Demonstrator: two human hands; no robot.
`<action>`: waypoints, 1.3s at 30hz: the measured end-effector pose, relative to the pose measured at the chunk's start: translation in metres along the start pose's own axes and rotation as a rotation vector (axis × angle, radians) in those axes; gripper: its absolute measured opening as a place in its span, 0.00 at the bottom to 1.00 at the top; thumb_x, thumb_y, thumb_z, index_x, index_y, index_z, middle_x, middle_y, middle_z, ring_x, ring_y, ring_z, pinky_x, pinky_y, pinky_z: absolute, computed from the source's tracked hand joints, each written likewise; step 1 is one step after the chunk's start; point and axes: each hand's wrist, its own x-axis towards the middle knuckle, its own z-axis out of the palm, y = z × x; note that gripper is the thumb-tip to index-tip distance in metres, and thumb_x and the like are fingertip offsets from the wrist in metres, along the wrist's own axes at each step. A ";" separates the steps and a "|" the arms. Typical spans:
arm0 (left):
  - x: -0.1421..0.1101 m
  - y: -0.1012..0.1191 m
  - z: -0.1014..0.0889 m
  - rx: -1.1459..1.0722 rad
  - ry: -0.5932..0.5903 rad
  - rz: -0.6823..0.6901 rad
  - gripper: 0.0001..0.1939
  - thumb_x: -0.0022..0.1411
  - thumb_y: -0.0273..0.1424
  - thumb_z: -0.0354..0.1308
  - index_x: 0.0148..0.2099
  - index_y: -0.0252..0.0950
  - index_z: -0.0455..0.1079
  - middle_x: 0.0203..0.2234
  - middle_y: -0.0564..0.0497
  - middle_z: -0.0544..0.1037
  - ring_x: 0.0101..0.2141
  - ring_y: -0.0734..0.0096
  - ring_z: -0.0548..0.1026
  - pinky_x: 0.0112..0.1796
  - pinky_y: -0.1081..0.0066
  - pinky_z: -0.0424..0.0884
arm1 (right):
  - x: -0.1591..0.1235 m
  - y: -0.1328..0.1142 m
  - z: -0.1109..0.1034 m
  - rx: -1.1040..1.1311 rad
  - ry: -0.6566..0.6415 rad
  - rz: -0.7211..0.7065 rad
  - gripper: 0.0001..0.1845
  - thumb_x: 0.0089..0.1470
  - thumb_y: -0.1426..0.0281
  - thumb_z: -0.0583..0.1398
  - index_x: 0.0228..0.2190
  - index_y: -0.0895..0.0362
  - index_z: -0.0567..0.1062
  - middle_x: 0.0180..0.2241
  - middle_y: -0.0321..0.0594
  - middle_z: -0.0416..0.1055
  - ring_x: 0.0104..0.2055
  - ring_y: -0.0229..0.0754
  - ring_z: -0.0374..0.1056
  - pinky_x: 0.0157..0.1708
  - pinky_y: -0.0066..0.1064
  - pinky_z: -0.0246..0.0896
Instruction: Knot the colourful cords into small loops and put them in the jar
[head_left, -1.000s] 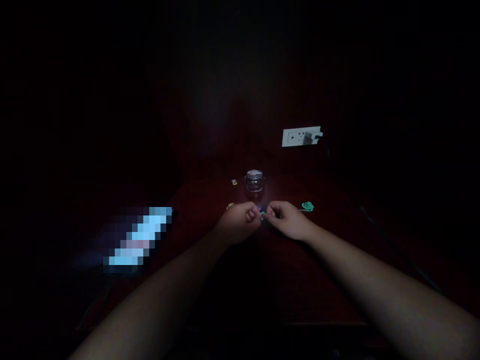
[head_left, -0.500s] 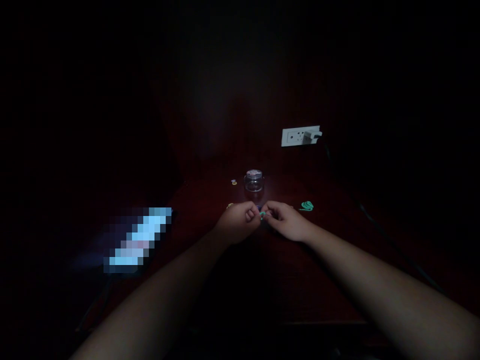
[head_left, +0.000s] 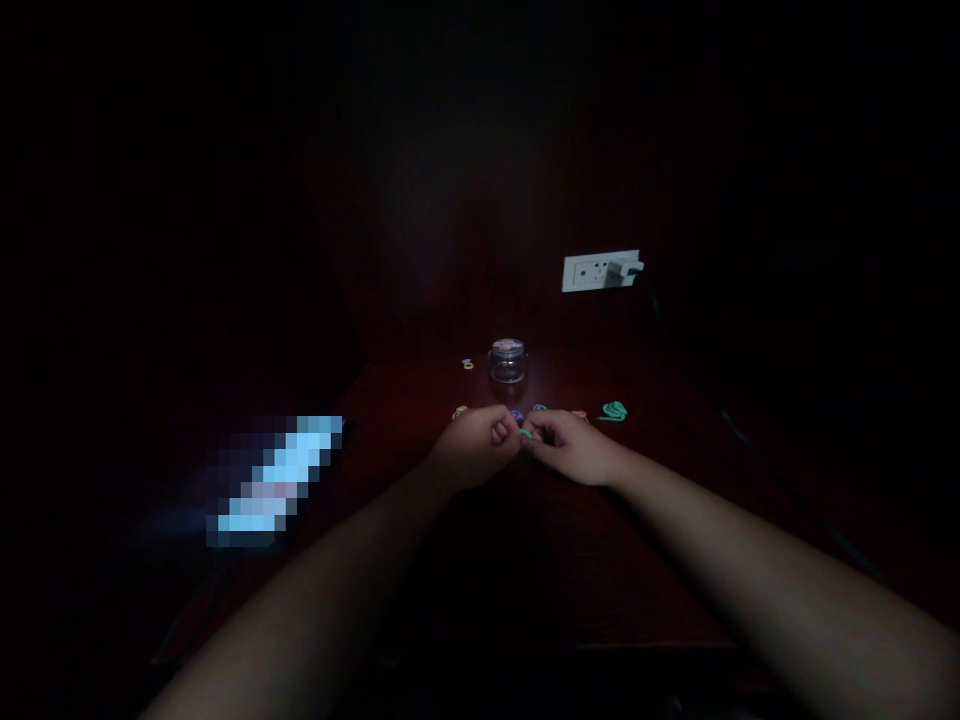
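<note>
While left hand (head_left: 478,447) curls, right hand (head_left: 576,446) pinches.

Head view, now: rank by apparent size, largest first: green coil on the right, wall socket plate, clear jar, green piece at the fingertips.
1. Wall socket plate
2. Clear jar
3. Green coil
4. Green piece: partly hidden, so ranked by its visible part only.

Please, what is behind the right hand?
Behind the right hand, parts of a blue item and a reddish item show; the hand covers whatever else lies there.
</note>
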 end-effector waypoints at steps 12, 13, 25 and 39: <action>-0.002 0.004 -0.001 -0.030 -0.027 -0.040 0.04 0.51 0.29 0.51 0.29 0.34 0.65 0.19 0.56 0.70 0.20 0.80 0.65 0.23 0.78 0.61 | 0.001 0.006 0.000 0.029 -0.097 -0.015 0.10 0.49 0.67 0.54 0.21 0.58 0.60 0.19 0.30 0.54 0.21 0.31 0.50 0.20 0.24 0.45; -0.002 0.004 -0.001 -0.033 -0.032 -0.046 0.04 0.51 0.29 0.52 0.29 0.34 0.65 0.19 0.56 0.70 0.20 0.80 0.64 0.23 0.79 0.61 | 0.001 0.006 0.001 0.026 -0.101 -0.017 0.10 0.49 0.68 0.54 0.21 0.58 0.60 0.19 0.30 0.55 0.21 0.31 0.50 0.21 0.24 0.46; -0.005 0.000 0.003 0.011 -0.167 0.022 0.05 0.55 0.31 0.49 0.30 0.35 0.61 0.22 0.56 0.66 0.22 0.77 0.63 0.22 0.77 0.58 | -0.004 -0.002 -0.002 -0.088 -0.161 -0.032 0.04 0.49 0.72 0.53 0.27 0.58 0.68 0.22 0.33 0.63 0.23 0.33 0.56 0.23 0.24 0.50; -0.012 0.010 0.001 0.124 -0.234 0.091 0.05 0.51 0.27 0.52 0.25 0.35 0.59 0.20 0.57 0.66 0.23 0.77 0.63 0.24 0.76 0.56 | -0.016 -0.019 -0.004 -0.301 -0.236 -0.019 0.06 0.43 0.72 0.58 0.28 0.55 0.74 0.27 0.41 0.72 0.27 0.40 0.64 0.25 0.29 0.52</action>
